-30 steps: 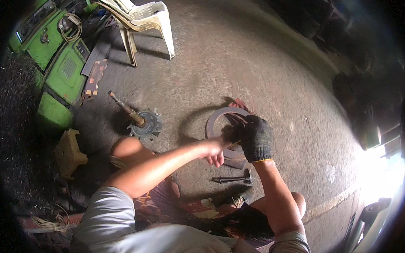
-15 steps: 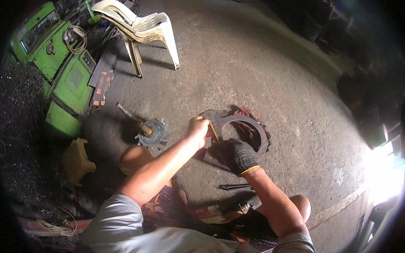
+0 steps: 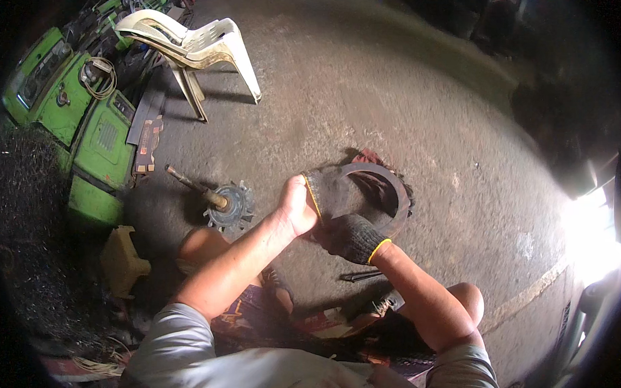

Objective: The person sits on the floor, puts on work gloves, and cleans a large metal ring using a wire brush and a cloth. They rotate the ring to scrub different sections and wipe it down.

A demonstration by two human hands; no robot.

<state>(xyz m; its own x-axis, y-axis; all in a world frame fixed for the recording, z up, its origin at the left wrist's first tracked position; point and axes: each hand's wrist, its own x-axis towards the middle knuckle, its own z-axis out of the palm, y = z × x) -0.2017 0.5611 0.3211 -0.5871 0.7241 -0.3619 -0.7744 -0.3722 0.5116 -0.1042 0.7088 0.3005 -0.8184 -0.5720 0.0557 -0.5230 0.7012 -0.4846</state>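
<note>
A dark flat metal ring (image 3: 397, 191) is tilted up in front of me, just above the floor. My left hand (image 3: 329, 193), in a dark knit glove with a yellow cuff, is closed on the ring's left side. Against the ring's lower left part is my right hand (image 3: 355, 239), gloved the same way, with its fingers curled. What those fingers grip is hidden under the hand. Behind the ring lies a dark red cloth (image 3: 368, 157), partly covered by it. Between my feet and the ring rests a thin black tool (image 3: 361, 275) on the floor.
A bladed metal rotor with a shaft (image 3: 230, 206) lies left of my left forearm. Stacked white plastic chairs (image 3: 210, 41) stand at the far left, near green machines (image 3: 102, 135). A yellowish block (image 3: 123, 261) and dark metal shavings (image 3: 30, 191) are at the left.
Both hands have drawn closer together at the ring's left side. The right hand has turned and shifted slightly left. The flat plate part seen below the hands is now mostly covered. The view has shifted slightly.
</note>
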